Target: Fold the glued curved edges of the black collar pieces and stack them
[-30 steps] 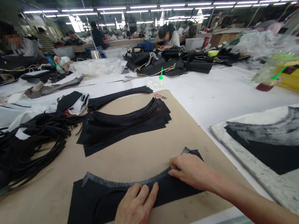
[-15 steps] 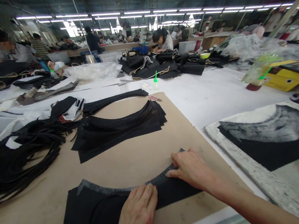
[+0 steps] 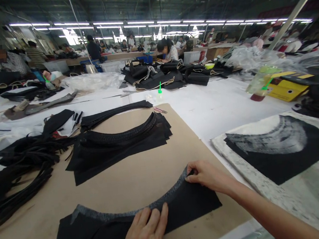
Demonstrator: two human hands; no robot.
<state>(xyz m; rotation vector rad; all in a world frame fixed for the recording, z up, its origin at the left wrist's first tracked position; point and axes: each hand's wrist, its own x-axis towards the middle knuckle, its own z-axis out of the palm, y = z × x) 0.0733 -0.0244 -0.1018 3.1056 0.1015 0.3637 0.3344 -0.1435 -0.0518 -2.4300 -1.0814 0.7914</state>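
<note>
A black fabric piece (image 3: 185, 204) with a curved upper edge lies in front of me; a greyish band, like dried glue, follows the curve. My left hand (image 3: 146, 229) rests flat on its middle, fingers stretched out just below the band. At the upper right corner, my right hand (image 3: 203, 173) pinches the black material between thumb and fingers. Whether it holds the edge alone or a thin strip too, I cannot tell. A narrow black strip (image 3: 92, 238) curves over the left part of the piece.
Brown board (image 3: 150, 173) covers the table under the work. Stacked black pieces (image 3: 122, 148) lie beyond, with black strips (image 3: 35, 159) heaped at left. At right, another black piece with white smears (image 3: 291, 159) lies on a pale slab. A green-tipped bottle (image 3: 160, 91) stands farther back.
My right hand has turned and closed into a pinch at the corner, where its fingers were spread before. The left hand stays on the fabric piece. The view has shifted slightly.
</note>
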